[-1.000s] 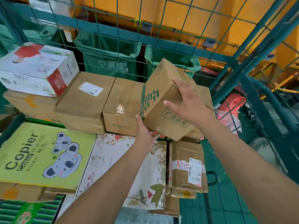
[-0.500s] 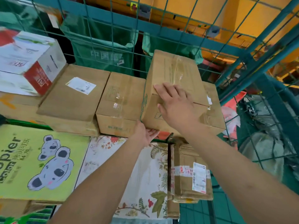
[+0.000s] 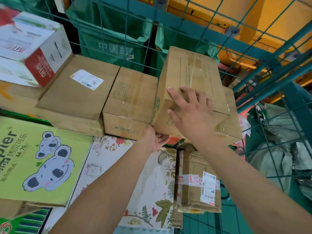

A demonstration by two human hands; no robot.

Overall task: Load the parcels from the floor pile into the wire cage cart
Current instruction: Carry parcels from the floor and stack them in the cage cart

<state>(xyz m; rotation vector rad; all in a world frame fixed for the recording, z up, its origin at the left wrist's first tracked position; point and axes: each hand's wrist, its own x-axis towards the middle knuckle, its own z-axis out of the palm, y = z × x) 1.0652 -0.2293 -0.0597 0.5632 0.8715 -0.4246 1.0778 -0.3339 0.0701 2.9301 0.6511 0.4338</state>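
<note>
A brown taped cardboard parcel point(image 3: 194, 76) lies flat on top of another brown box point(image 3: 231, 125) at the back right of the green wire cage cart point(image 3: 263, 78). My right hand point(image 3: 190, 112) rests on the parcel's near top edge, fingers spread and straight, thumb down its front face. My left hand point(image 3: 157, 139) sits palm up under the parcel's near bottom corner, fingers partly hidden beneath it.
The back row holds two brown boxes point(image 3: 79, 93) point(image 3: 131, 102) and a white and red carton point(image 3: 28, 48). In front lie a green copier-paper box point(image 3: 38, 159), a floral-print box point(image 3: 128, 176) and a labelled brown parcel point(image 3: 199, 183). Grey sacks point(image 3: 276, 149) lie outside the mesh.
The parcel went from tilted in both hands to lying flat on the stack. My right hand slid from its side onto its top edge; my left stays at the bottom corner.
</note>
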